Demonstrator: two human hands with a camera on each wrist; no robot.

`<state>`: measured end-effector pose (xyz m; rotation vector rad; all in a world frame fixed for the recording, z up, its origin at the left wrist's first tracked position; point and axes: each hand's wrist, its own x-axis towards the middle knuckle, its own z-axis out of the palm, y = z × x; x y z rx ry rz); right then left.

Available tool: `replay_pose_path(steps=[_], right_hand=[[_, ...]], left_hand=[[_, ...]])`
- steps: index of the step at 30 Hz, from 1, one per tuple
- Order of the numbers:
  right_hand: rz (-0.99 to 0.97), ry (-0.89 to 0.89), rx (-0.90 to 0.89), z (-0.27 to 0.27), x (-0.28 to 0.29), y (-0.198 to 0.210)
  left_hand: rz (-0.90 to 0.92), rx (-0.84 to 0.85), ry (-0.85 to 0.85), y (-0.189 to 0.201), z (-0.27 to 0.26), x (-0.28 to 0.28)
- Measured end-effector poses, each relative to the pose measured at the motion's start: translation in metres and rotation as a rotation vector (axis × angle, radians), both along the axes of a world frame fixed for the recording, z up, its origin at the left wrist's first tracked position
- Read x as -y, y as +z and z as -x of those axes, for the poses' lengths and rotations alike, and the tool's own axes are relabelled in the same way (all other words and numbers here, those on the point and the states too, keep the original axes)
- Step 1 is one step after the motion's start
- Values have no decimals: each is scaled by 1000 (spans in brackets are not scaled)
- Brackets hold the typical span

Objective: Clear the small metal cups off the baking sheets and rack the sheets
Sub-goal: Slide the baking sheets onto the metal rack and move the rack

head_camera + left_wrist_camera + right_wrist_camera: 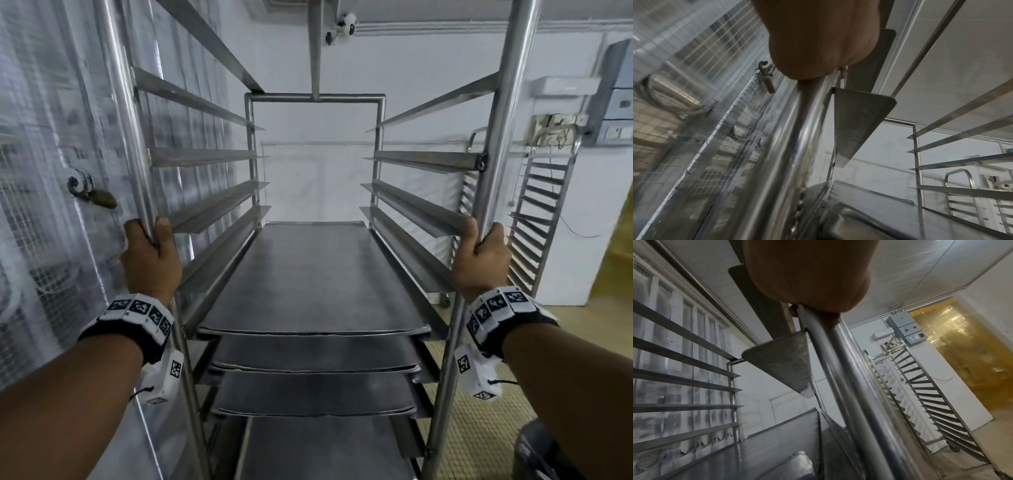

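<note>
Left hand (150,255) and right hand (481,255) each grasp a front post of the steel rack (513,102). Baking sheets (315,281) fill the lower centre rungs. Loaded, the rack should feel heavy, rigid, slick; posts suit holding.

The rack (503,102) is glossy polished metal tubing; the baking sheets (308,284) are dull, matt grey metal.
</note>
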<state>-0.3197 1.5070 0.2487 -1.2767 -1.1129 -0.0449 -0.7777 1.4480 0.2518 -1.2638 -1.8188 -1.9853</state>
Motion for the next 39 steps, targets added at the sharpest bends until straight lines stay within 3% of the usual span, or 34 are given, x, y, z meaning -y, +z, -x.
replay_pose_path(steps=[6, 22, 39], right_hand=[[-13, -31, 39, -1, -57, -6], [-22, 43, 15, -9, -191, -3], [-74, -10, 22, 52, -326, -7]], left_hand=[[45, -10, 81, 3, -13, -27], [-65, 5, 85, -6, -11, -171], [-43, -20, 30, -1, 46, -329]])
